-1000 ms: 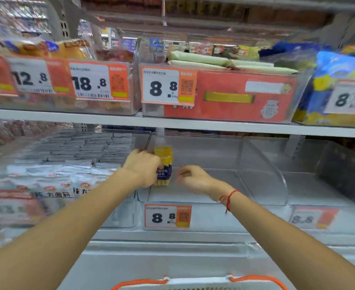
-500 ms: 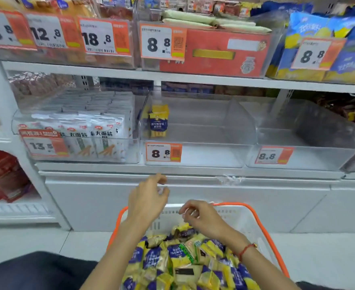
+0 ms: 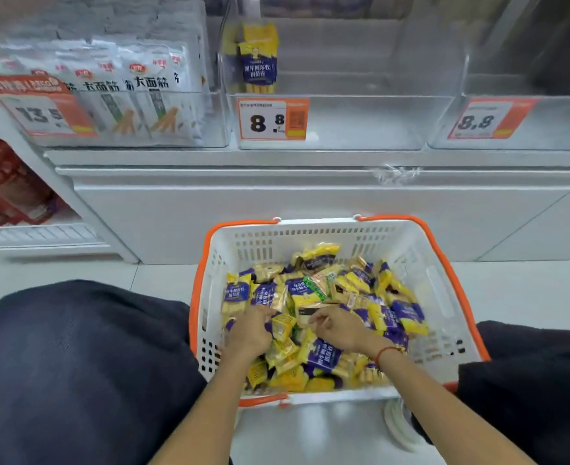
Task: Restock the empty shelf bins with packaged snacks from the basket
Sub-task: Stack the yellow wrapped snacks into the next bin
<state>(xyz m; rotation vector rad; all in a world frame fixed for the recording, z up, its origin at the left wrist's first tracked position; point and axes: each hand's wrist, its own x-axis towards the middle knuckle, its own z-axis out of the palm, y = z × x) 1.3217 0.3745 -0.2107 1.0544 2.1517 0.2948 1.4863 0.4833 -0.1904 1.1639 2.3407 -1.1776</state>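
A white basket with an orange rim (image 3: 438, 283) stands on the floor between my knees, heaped with several yellow-and-purple snack packets (image 3: 324, 290). My left hand (image 3: 251, 330) is down among the packets at the basket's left side, fingers curled over them. My right hand (image 3: 339, 327) hovers over the middle of the heap with loosely curled fingers; whether either hand grips a packet is hidden. Upright at the left end of the clear middle shelf bin (image 3: 361, 125) is one snack packet (image 3: 259, 58). The clear bin to its right (image 3: 562, 122) holds nothing.
The left bin holds several white packets (image 3: 142, 95). Orange price tags hang on the bin fronts: 13.5 (image 3: 42, 109), 8.8 (image 3: 272, 119), 8.8 (image 3: 488, 119). A white cabinet front (image 3: 310, 203) lies below the shelf. My dark-trousered knees (image 3: 75, 364) flank the basket.
Both hands left the packet standing in the middle bin and dropped into the basket. My view tilted down from the shelves to the basket.
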